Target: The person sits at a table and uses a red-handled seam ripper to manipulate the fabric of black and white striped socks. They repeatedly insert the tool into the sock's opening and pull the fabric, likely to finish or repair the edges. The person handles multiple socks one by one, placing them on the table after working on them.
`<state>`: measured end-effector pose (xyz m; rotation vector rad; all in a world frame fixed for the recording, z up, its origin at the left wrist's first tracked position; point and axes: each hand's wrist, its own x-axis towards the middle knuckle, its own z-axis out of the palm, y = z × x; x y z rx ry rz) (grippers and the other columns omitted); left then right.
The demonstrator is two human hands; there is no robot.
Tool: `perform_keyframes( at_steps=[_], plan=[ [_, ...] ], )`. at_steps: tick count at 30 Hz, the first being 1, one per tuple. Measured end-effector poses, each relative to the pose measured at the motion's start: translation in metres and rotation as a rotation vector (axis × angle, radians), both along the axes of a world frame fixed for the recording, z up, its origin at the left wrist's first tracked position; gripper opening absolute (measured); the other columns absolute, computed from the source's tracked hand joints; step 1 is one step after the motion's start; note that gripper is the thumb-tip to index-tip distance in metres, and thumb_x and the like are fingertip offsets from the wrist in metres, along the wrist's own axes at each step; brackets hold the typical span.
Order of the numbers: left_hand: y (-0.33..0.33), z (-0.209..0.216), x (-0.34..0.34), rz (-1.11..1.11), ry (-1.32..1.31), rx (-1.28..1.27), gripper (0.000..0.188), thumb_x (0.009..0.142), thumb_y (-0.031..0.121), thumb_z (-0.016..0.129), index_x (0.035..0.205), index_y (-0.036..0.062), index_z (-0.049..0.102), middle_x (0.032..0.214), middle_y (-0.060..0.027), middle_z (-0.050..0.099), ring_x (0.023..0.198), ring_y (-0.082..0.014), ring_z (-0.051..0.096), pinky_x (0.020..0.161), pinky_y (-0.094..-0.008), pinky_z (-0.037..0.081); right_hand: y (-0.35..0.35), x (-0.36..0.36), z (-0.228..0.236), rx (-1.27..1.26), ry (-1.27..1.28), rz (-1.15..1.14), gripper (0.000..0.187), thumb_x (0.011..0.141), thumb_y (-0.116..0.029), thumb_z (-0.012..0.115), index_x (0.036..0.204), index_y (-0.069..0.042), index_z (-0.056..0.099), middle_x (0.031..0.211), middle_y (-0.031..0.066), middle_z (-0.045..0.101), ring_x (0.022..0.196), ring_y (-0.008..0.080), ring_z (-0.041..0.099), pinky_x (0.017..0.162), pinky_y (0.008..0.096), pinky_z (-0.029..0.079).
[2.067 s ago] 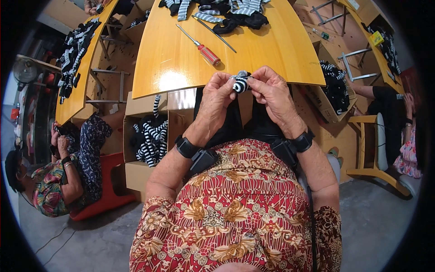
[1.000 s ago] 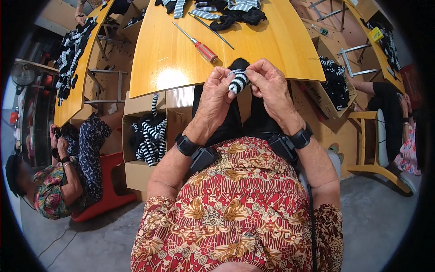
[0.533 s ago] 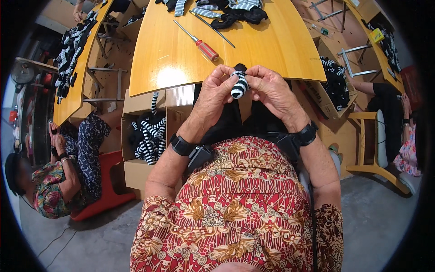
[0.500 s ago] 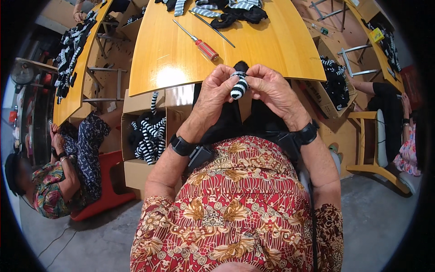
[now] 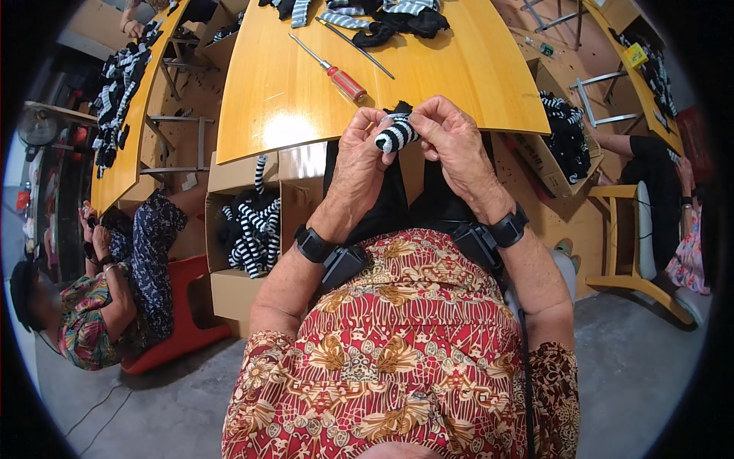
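Note:
A small black-and-white striped knitted tube (image 5: 395, 135) with a rounded white-and-black end hangs over the table's near edge, black cloth showing at its far end. My left hand (image 5: 357, 154) is closed on its left side, thumb and fingers pinching the knit. My right hand (image 5: 453, 141) pinches the far right side between thumb and forefinger. Beyond my hands, a screwdriver (image 5: 345, 83) with a red handle lies on the yellow table (image 5: 275, 92). Next to it rests a thin dark rod (image 5: 355, 49).
Grey-striped and black knitted pieces (image 5: 397, 23) are heaped at the table's far side. A cardboard box (image 5: 235, 294) of striped knits stands below left, another box (image 5: 577, 183) to the right. People sit at side tables, one on a red chair (image 5: 183, 321), another near a wooden chair (image 5: 612, 283).
The striped tube has tilted, its rounded end swinging left and up. My right hand has risen slightly, its fingers shifting toward the tube's far end.

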<state>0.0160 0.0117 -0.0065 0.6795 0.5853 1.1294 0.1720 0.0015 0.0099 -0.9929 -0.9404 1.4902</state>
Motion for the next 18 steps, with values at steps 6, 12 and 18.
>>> perform_keyframes(
  at_steps=[6,12,18],
  plan=[
    [0.003,-0.007,-0.007,-0.245,-0.159,0.009,0.010,0.094,0.008,0.058,0.103,0.0090,0.054,0.086,-0.0006,0.059,0.057,-0.0034,0.045,0.050,-0.0164,0.038,0.003,0.002,-0.011,-0.061,0.163,0.034,0.007,0.092,-0.012,0.062,0.091,-0.007,0.058,0.078,-0.0029,0.058,0.061,0.0013,0.048,0.050,0.0145,0.037],
    [0.002,0.001,-0.016,-0.073,0.222,0.064,0.013,0.091,0.010,0.061,0.103,0.0088,0.055,0.090,0.0005,0.060,0.070,-0.0040,0.055,0.059,-0.0164,0.046,-0.002,0.009,-0.005,-0.071,0.056,0.158,0.015,0.089,-0.013,0.067,0.100,-0.003,0.063,0.081,-0.0018,0.060,0.066,0.0025,0.052,0.054,0.0141,0.040],
    [0.000,-0.012,-0.016,-0.043,0.374,0.142,0.013,0.089,0.012,0.063,0.100,0.0103,0.056,0.091,0.0013,0.061,0.076,-0.0056,0.057,0.064,-0.0187,0.047,-0.004,0.015,-0.005,-0.084,-0.034,0.218,0.016,0.088,-0.013,0.068,0.100,-0.002,0.068,0.081,-0.0020,0.062,0.069,0.0032,0.052,0.059,0.0166,0.041]
  ],
)
